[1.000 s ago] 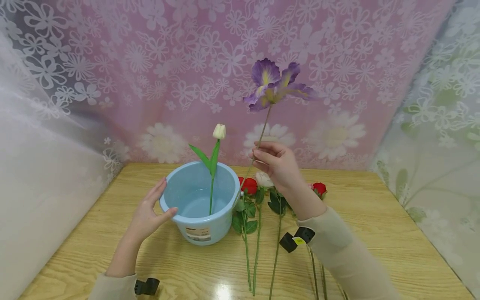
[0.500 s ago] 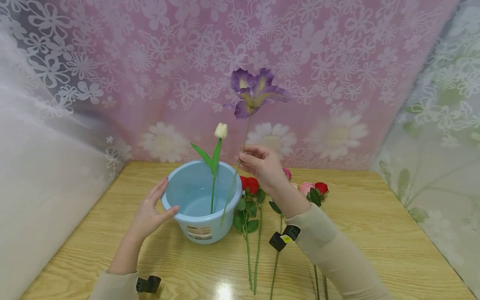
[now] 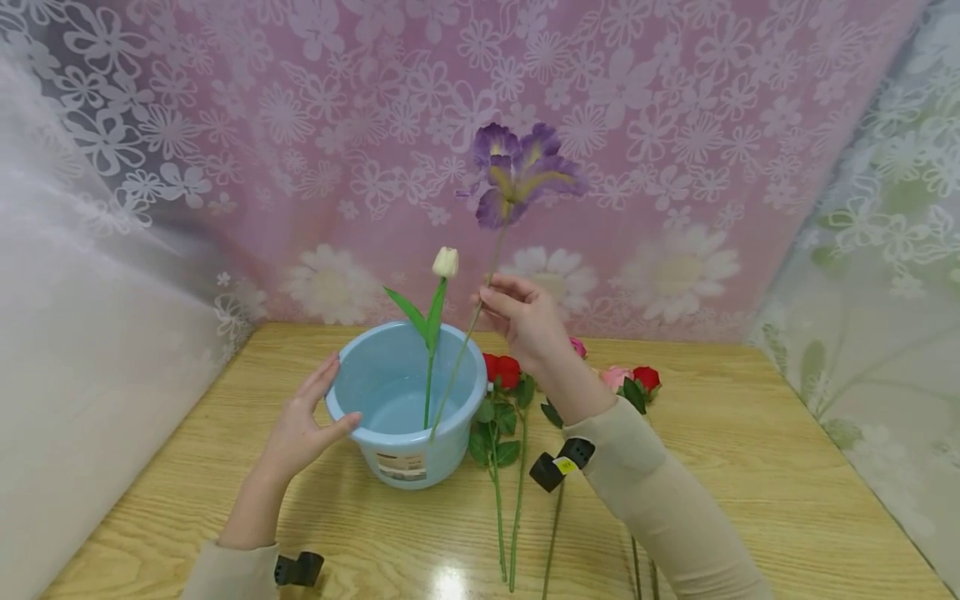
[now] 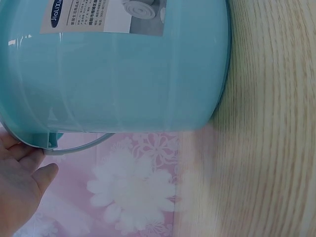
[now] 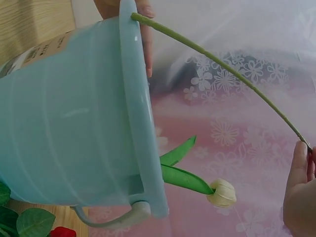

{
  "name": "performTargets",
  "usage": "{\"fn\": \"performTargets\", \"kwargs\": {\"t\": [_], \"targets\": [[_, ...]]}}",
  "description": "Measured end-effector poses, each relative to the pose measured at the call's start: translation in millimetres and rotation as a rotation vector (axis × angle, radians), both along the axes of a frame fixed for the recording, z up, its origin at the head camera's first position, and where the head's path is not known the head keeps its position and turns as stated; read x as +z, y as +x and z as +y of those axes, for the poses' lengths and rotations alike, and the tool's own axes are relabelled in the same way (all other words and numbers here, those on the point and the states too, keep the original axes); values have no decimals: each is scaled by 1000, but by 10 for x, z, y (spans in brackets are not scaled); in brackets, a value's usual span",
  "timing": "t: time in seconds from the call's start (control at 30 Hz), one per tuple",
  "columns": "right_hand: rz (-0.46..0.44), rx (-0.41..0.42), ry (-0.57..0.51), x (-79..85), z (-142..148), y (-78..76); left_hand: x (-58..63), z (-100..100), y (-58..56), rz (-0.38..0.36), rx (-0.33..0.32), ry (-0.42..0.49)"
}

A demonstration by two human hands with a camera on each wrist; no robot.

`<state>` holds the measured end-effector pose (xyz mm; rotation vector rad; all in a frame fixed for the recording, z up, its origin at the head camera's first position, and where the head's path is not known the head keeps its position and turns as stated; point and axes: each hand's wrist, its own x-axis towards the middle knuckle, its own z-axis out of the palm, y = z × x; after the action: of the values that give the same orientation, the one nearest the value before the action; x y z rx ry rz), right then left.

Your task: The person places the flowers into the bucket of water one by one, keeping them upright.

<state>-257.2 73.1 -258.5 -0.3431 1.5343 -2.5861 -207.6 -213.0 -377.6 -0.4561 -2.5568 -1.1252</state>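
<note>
A light blue bucket [image 3: 420, 454] stands upright on the table, and a white tulip [image 3: 446, 263] with green leaves leans inside it. At the bucket's left side my left hand [image 3: 300, 433] rests on the rim, thumb and fingers spread apart; the left wrist view shows its fingers [image 4: 22, 150] at the rim by the handle. My right hand [image 3: 528, 321] pinches the thin stem of a purple iris [image 3: 517, 179] between thumb and fingers. That stem [image 5: 222, 64] slants down across the bucket's opening, its lower end at the front rim.
Red roses [image 3: 502, 369] with long green stems lie right of the bucket. Further right are a pink flower [image 3: 617, 377] and another red rose [image 3: 646, 379], their stems partly behind my right sleeve [image 3: 667, 492]. A pink floral curtain [image 3: 337, 167] hangs behind the wooden table [image 3: 750, 467].
My right hand has carried the iris left, so its stem now crosses over the bucket; over the last half second it rises slightly. My left hand stays at the rim.
</note>
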Motion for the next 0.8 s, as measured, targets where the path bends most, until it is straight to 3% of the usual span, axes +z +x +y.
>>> {"fn": "performTargets", "kwargs": {"t": [0.4,0.8], "targets": [[38,-68,3,-8,-17,-102,33,19,22,20,-1,7],[28,-75,125,-287,-101,-119,18,11,25,31,0,-6]]}}
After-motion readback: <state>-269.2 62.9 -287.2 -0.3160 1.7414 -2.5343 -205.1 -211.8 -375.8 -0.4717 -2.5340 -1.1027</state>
